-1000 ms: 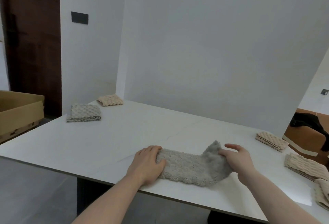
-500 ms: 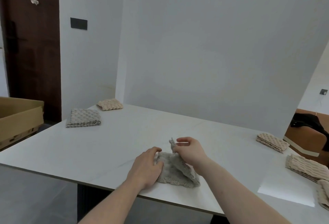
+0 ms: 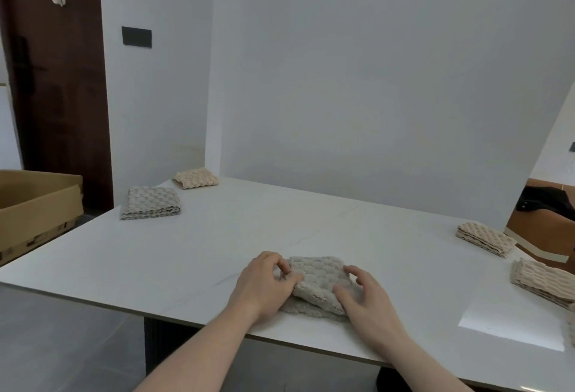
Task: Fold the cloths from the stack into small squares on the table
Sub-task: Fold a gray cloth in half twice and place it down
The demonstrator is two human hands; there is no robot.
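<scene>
1. Grey cloth (image 3: pixel 315 286) lies folded at the table's (image 3: pixel 217 251) 6 o'clock edge; left hand (image 3: pixel 264 286) pinches its left side; right hand (image 3: pixel 364 295) presses it, fingers spread.
2. Folded cloths (image 3: pixel 151 206) at 10 o'clock; stack (image 3: pixel 541 279) at 3 o'clock; cardboard box (image 3: pixel 34 205) at 9 o'clock.
</scene>
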